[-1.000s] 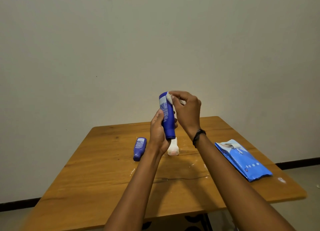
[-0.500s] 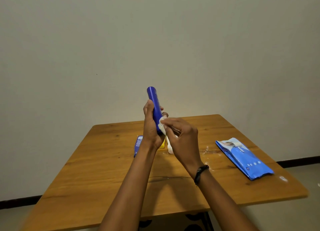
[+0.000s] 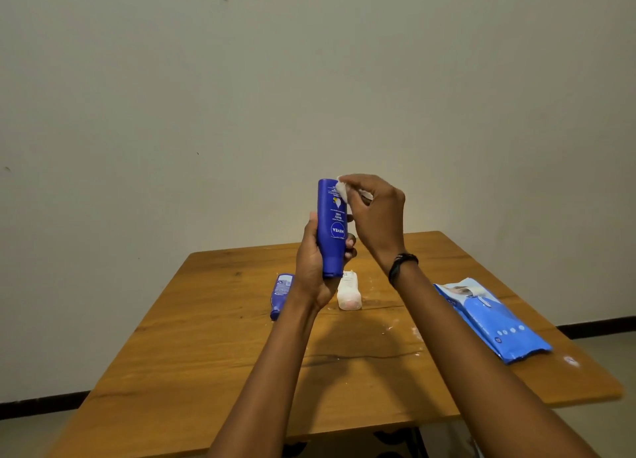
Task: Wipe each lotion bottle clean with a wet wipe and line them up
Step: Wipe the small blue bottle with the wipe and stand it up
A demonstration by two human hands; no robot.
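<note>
My left hand (image 3: 311, 268) grips a tall blue lotion bottle (image 3: 331, 227) above the table, cap end down, its label facing me. My right hand (image 3: 375, 213) pinches a small white wet wipe (image 3: 342, 190) against the bottle's upper end. A smaller blue lotion bottle (image 3: 280, 294) lies on the wooden table (image 3: 206, 354) left of my left wrist. A white lotion bottle (image 3: 348, 292) lies just right of it, partly hidden behind my left hand.
A blue wet wipe pack (image 3: 492, 318) lies near the table's right edge. White smears (image 3: 416, 333) dot the tabletop around the middle. A plain wall stands right behind the table's far edge.
My right hand has slid the wipe from the lower part of the bottle up to its top end. The bottle has turned so its label faces me.
</note>
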